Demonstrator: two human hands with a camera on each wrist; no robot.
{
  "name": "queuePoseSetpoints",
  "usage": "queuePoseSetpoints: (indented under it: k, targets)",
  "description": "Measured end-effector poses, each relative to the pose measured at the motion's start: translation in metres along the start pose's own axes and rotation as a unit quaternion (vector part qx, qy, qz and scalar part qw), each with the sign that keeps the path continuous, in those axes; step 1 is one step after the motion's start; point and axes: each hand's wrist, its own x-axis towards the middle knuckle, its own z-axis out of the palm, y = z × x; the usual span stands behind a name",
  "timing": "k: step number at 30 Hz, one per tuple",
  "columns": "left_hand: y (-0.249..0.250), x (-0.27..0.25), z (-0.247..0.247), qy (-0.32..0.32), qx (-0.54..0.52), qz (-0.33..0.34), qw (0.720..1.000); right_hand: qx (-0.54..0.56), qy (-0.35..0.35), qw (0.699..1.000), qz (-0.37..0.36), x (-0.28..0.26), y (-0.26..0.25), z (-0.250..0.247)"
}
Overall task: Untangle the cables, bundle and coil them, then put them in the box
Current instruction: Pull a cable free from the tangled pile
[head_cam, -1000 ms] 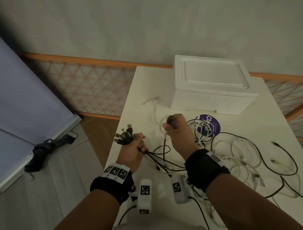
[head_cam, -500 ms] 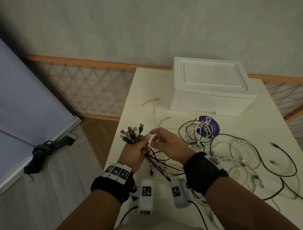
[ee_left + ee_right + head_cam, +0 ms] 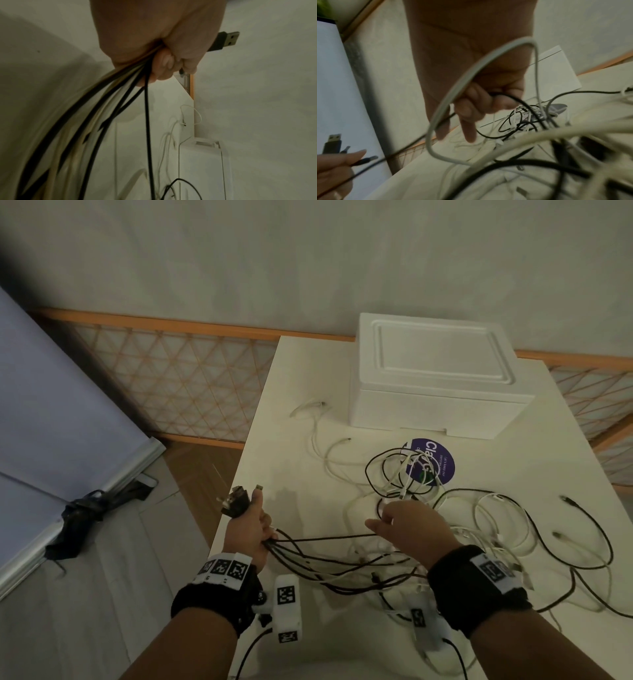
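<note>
bare forearms, black wrist bands w/ white b&w marker tags, white cam modules, thin black leads

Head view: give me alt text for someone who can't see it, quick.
A person's left hand grips a bundle of black and white cables by their plug ends over the table edge, while the right hand pinches one black cable. More tangled cables sprawl to the right, and a closed white foam box sits at the back.
</note>
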Motion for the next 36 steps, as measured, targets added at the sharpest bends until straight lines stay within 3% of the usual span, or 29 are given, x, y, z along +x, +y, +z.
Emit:
queuePoseSetpoints:
  k: [4, 7, 9, 11, 15, 19, 22, 25, 28, 30, 32, 36]
  targets:
    - [-0.008, 0.008, -0.003, 0.035, 0.094, 0.006, 0.995, -0.023, -0.056, 0.997, 0.036, 0.007, 0.0, 0.0]
    - [-0.006, 0.012, -0.005, 0.049, 0.187, 0.018, 0.981, -0.069, -0.083, 0.994, -0.008, 0.016, -0.006, -0.005]
    - [-0.005, 0.016, -0.008, 0.059, 0.275, 0.052, 0.958, -0.032, -0.065, 0.997, -0.035, 0.027, -0.014, -0.01]
    - [-0.008, 0.018, -0.008, 0.021, 0.229, 0.078, 0.97, 0.029, -0.027, 0.997, -0.063, 0.042, -0.027, -0.015]
    - [-0.008, 0.016, 0.0, -0.032, 0.035, 0.029, 0.998, 0.09, -0.009, 0.99, -0.111, 0.089, -0.061, -0.016]
    - [0.0, 0.022, 0.009, -0.013, -0.027, 0.014, 0.999, 0.019, -0.073, 0.991, -0.113, 0.129, -0.076, -0.003]
    - [0.001, 0.024, 0.012, -0.014, -0.013, -0.005, 1.0, -0.069, -0.019, 0.993, -0.096, 0.139, -0.075, 0.007]
    - [0.002, 0.025, 0.017, -0.043, 0.007, -0.039, 0.998, -0.144, 0.026, 0.98, -0.132, 0.135, -0.077, 0.004]
    - [0.006, 0.022, 0.032, -0.094, 0.016, -0.064, 0.993, -0.089, 0.082, 0.968, -0.221, 0.118, -0.081, -0.005]
    - [0.012, 0.016, 0.048, -0.115, -0.025, -0.062, 0.991, -0.063, 0.067, 0.954, -0.287, 0.095, -0.084, -0.009]
    - [0.022, 0.011, 0.061, -0.126, -0.077, -0.047, 0.988, -0.045, 0.042, 0.952, -0.3, 0.069, -0.079, -0.014]
    - [0.039, 0.009, 0.071, -0.127, -0.107, -0.021, 0.986, 0.044, 0.097, 0.955, -0.277, 0.03, -0.041, -0.026]
